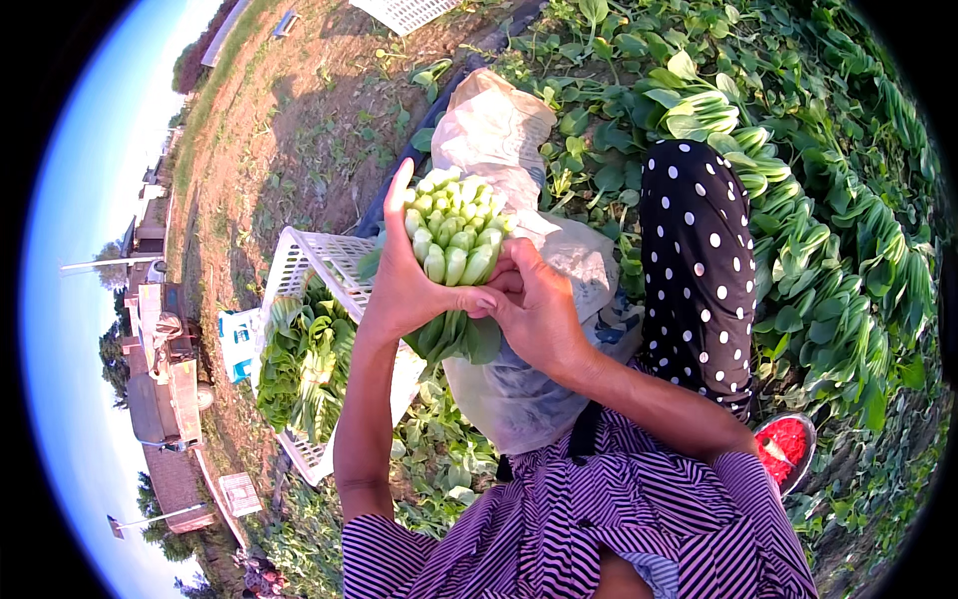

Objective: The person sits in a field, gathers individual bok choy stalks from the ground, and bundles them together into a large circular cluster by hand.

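A bundle of leafy green vegetables (456, 224), like small bok choy, is held upside down above my lap, its pale stem ends up and its leaves hanging below. My left hand (408, 277) wraps around the left and near side of the stems, thumb towards the right hand. With bent fingers my right hand (535, 307) pinches at the bundle's lower right side, touching the left thumb; whether it holds a tie there is hidden. Under the bundle, a whitish plastic sheet or sack (501, 404) covers my lap and one leg.
At left stands a white plastic crate (299, 258) with green bundles (307, 367) inside, beside a blue-and-white bag (238, 341). Rows of cut greens (816, 247) lie on the right, past my dotted trouser leg (696, 262). Another white crate (404, 11) is at the top; a vehicle (168, 359) stands far left.
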{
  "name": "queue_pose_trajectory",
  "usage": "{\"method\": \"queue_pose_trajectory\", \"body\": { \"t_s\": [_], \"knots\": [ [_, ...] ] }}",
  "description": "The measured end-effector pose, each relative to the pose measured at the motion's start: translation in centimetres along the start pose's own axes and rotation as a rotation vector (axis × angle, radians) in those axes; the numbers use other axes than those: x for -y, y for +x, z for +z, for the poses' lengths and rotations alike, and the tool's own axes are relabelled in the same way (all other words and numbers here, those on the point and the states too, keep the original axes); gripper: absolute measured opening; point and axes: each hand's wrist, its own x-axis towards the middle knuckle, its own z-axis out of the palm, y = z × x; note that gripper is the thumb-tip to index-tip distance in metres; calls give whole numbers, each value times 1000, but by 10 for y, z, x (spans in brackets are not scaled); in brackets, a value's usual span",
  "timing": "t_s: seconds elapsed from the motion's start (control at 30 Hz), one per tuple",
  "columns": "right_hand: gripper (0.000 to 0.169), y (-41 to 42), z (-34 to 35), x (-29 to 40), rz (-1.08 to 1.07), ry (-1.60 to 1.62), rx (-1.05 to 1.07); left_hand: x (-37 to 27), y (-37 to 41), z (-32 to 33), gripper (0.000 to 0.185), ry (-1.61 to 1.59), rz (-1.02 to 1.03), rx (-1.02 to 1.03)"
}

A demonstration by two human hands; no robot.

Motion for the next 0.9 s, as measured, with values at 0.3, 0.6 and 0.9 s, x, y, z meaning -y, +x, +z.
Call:
{"method": "queue_pose_trajectory", "body": {
  "t_s": [0.3, 0.6, 0.9],
  "knots": [
    [32, 10, -12, 4, -91, -203, 207, 12, 3, 0, 108, 54, 16, -141],
    [19, 24, -57, 29, -47, -245, 125, 15, 2, -3, 102, 214, 59, -220],
    [27, 0, -288, 34, 205, -643, -669, 22, 6, 2, 100, 109, 72, -258]
  ]
}}
